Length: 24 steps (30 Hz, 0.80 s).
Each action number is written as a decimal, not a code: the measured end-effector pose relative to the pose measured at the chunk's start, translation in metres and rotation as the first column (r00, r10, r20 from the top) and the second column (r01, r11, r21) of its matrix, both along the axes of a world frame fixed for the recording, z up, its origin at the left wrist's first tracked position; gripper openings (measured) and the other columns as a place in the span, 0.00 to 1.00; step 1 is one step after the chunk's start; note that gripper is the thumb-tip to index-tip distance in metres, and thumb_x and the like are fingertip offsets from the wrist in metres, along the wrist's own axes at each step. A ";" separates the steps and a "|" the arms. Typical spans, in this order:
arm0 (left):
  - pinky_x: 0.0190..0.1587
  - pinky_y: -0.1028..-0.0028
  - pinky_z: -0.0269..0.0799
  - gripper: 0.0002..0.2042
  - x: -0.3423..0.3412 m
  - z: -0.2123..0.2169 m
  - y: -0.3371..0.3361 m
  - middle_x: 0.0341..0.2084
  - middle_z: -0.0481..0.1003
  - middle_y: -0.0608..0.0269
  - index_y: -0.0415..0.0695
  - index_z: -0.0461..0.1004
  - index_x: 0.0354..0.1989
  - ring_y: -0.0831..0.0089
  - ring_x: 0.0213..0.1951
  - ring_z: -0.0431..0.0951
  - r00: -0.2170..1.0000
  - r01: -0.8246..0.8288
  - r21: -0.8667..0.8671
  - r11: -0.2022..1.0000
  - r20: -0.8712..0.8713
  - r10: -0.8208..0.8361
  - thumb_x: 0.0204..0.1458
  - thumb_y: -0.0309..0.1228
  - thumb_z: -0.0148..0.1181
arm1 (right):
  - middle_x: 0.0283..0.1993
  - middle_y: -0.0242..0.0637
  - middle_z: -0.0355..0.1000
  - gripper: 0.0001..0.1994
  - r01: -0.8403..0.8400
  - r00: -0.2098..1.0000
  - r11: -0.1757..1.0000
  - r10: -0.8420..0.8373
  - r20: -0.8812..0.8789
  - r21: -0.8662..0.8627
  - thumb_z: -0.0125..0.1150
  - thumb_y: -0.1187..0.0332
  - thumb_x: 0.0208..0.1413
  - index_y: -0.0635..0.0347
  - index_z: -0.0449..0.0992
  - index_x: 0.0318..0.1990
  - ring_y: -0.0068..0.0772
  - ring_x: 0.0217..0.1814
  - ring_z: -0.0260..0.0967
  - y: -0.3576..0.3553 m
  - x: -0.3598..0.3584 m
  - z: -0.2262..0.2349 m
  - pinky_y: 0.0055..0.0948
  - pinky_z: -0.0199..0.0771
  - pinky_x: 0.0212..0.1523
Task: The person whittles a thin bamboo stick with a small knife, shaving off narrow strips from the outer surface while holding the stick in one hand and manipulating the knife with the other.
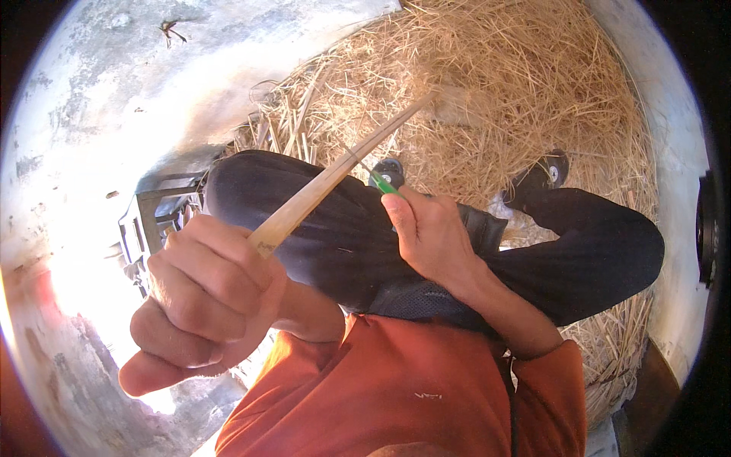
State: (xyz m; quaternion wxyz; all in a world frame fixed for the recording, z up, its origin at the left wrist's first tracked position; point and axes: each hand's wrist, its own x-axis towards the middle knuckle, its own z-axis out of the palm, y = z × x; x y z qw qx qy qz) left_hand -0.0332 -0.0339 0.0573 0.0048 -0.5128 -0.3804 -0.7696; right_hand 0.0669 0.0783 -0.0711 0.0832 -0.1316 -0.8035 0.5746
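Observation:
My left hand (205,293) is closed in a fist around the wide end of a pale, flat strip (324,186), which looks like split bamboo or cane. From the fist the strip slants up and away to the right, narrowing over my dark-trousered leg. In my right hand (438,236) is a small knife (384,183) with a green handle. Its thin blade reaches to the strip about halfway along and appears to touch it. My fingers wrap the handle and hide most of it.
Dry straw-like shavings (518,76) cover the floor ahead and to the right. A black plastic crate or stool (146,217) stands left of my knee, by a stained whitish wall (91,114). Two dark shoes (558,167) rest among the shavings.

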 end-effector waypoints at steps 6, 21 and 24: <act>0.08 0.82 0.42 0.25 -0.012 -0.012 -0.022 0.04 0.53 0.73 0.51 0.56 0.16 0.83 0.05 0.46 0.994 -0.091 0.095 0.991 0.067 0.085 0.61 0.52 0.28 | 0.16 0.55 0.66 0.23 0.049 0.999 0.995 -0.049 -0.005 0.083 0.46 0.55 0.59 0.65 0.70 0.20 0.59 0.22 0.67 0.000 -0.017 -0.010 0.48 0.67 0.24; 0.09 0.80 0.44 0.24 -0.001 -0.008 -0.013 0.06 0.51 0.73 0.51 0.55 0.17 0.82 0.08 0.45 0.997 -0.072 0.070 0.995 0.046 0.069 0.62 0.50 0.24 | 0.20 0.60 0.66 0.27 0.087 0.973 0.983 -0.119 0.196 0.164 0.42 0.53 0.60 0.71 0.73 0.22 0.62 0.24 0.67 0.027 -0.015 -0.048 0.49 0.65 0.29; 0.09 0.81 0.43 0.24 0.003 -0.009 -0.008 0.06 0.50 0.73 0.51 0.54 0.17 0.82 0.08 0.44 0.996 -0.061 0.097 0.993 0.069 0.055 0.62 0.49 0.24 | 0.20 0.61 0.67 0.28 0.111 0.986 0.984 -0.126 0.105 0.140 0.42 0.53 0.60 0.72 0.74 0.22 0.62 0.25 0.68 0.023 -0.014 -0.045 0.50 0.66 0.29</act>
